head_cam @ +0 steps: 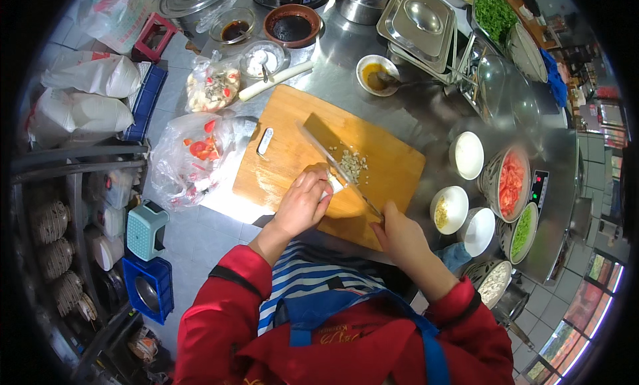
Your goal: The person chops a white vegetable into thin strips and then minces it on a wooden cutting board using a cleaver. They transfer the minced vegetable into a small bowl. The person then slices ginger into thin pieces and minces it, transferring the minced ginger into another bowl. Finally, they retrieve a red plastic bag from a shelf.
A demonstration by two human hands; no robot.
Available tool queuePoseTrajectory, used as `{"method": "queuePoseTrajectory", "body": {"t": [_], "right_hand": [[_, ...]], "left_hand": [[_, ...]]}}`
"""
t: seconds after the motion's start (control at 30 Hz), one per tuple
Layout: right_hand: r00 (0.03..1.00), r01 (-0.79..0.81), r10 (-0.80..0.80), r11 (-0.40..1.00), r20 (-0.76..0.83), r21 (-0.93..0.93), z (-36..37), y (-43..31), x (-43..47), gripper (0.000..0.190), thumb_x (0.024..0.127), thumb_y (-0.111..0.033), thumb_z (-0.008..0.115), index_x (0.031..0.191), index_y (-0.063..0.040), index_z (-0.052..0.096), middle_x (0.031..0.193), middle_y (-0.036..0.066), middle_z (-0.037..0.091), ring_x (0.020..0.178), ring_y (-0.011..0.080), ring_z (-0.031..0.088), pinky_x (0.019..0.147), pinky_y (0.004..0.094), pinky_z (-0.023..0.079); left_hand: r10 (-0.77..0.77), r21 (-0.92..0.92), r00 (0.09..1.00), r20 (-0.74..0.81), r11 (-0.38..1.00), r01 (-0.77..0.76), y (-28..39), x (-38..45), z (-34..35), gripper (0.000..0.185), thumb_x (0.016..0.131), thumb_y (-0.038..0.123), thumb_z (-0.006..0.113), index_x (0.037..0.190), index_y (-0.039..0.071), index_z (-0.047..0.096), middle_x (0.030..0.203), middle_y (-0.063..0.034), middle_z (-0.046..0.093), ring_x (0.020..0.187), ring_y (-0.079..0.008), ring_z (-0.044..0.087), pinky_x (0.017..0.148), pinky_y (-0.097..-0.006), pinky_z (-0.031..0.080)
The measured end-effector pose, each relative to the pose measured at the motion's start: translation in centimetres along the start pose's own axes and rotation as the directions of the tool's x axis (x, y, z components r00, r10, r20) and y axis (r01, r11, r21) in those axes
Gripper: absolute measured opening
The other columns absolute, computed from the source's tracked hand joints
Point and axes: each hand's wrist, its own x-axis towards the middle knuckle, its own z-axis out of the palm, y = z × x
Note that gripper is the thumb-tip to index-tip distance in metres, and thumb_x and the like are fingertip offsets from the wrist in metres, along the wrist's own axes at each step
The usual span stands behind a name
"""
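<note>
My right hand grips the handle of a kitchen knife, whose long blade slants across the wooden cutting board. The fingers of my left hand are curled on a white vegetable piece, held close against the blade's near side. Just beyond the blade lies a small heap of finely chopped white bits. The exact kind of vegetable cannot be made out under my fingers.
A pale stalk lies behind the board. Plastic bags sit at its left. To the right stand white bowls, a bowl of chopped tomato and one of green bits. A bowl with yellow liquid is at the back.
</note>
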Motion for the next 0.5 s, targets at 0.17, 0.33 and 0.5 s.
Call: {"method": "queuePoseTrajectory", "body": {"t": [0.17, 0.33, 0.5], "right_hand": [[0.995, -0.009, 0.016, 0.997, 0.097, -0.072, -0.4, -1.3, -0.3, 0.026, 0.088, -0.022, 0.061, 0.095, -0.002, 0.046, 0.079, 0.022, 0.063, 0.075, 0.0401, 0.064, 0.066, 0.0496, 0.051], [0.994, -0.029, 0.039, 0.995, 0.100, -0.099, -0.2, -0.9, 0.8, 0.029, 0.086, -0.023, 0.064, 0.097, -0.002, 0.046, 0.084, 0.023, 0.064, 0.077, 0.0416, 0.063, 0.066, 0.0490, 0.050], [0.998, -0.023, 0.027, 0.998, 0.064, -0.059, -0.4, -1.0, 0.6, 0.031, 0.085, -0.022, 0.065, 0.099, -0.002, 0.047, 0.085, 0.023, 0.064, 0.077, 0.0428, 0.063, 0.066, 0.0495, 0.049]], "left_hand": [[-0.043, -0.025, 0.997, 0.061, 0.999, 0.044, -0.1, 0.0, -0.4, 0.015, 0.075, 0.003, 0.064, 0.088, 0.004, 0.057, 0.107, -0.0145, 0.054, 0.105, -0.0343, 0.053, 0.090, -0.0393, 0.045], [-0.034, -0.070, 0.997, 0.076, 0.997, 0.039, 0.1, -0.2, -0.9, 0.015, 0.075, 0.002, 0.063, 0.089, 0.004, 0.057, 0.107, -0.0140, 0.054, 0.105, -0.0344, 0.053, 0.089, -0.0392, 0.046], [-0.042, -0.073, 0.997, 0.064, 0.996, 0.047, -0.3, -0.3, -0.8, 0.014, 0.077, 0.004, 0.063, 0.091, 0.005, 0.059, 0.105, -0.0143, 0.054, 0.102, -0.0350, 0.054, 0.089, -0.0404, 0.045]]}}
